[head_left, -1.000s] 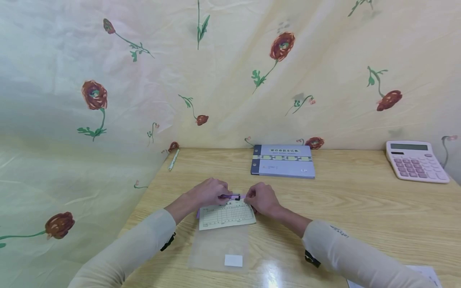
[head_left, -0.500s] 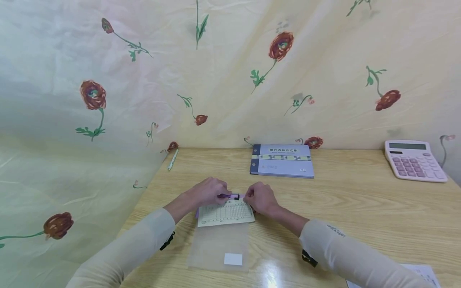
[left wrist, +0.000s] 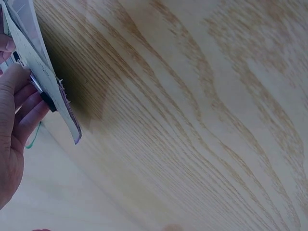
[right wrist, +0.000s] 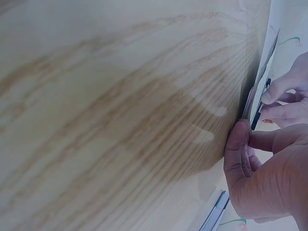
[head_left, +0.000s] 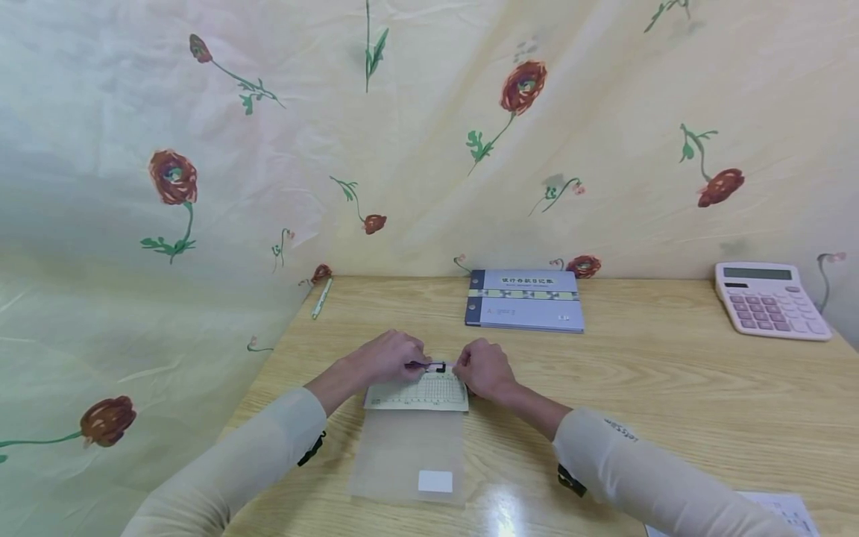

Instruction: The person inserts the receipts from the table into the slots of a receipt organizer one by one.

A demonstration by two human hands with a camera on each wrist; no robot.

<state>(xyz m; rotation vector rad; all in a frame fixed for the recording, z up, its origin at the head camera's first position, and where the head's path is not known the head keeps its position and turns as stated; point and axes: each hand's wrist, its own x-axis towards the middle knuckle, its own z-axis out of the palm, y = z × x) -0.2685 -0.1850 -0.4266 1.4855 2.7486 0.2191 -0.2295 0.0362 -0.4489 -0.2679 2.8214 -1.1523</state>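
A printed form slip (head_left: 429, 394) with a ruled grid lies over a purple-edged folder, whose translucent cover (head_left: 406, 455) with a white label (head_left: 435, 481) spreads toward the person. A clip with black ends (head_left: 439, 368) crosses the folder's top edge. My left hand (head_left: 394, 358) grips that clip, thumb over its bar; the left wrist view shows the black end (left wrist: 48, 102) beside its fingers. My right hand (head_left: 486, 371) pinches the slip at its top right corner. In the right wrist view, the right thumb and forefinger (right wrist: 236, 144) meet at the stack's edge.
A blue account book (head_left: 525, 301) lies at the back middle of the wooden table (head_left: 637, 358). A pen (head_left: 322, 298) is at the far left edge, a pink calculator (head_left: 772, 302) at the far right. A printed sheet (head_left: 781, 511) lies partly under the right sleeve. Flowered cloth hangs behind.
The form slip has slid up and left and straightened, so its lower edge now runs level across the folder. Both hands have stayed almost in place.
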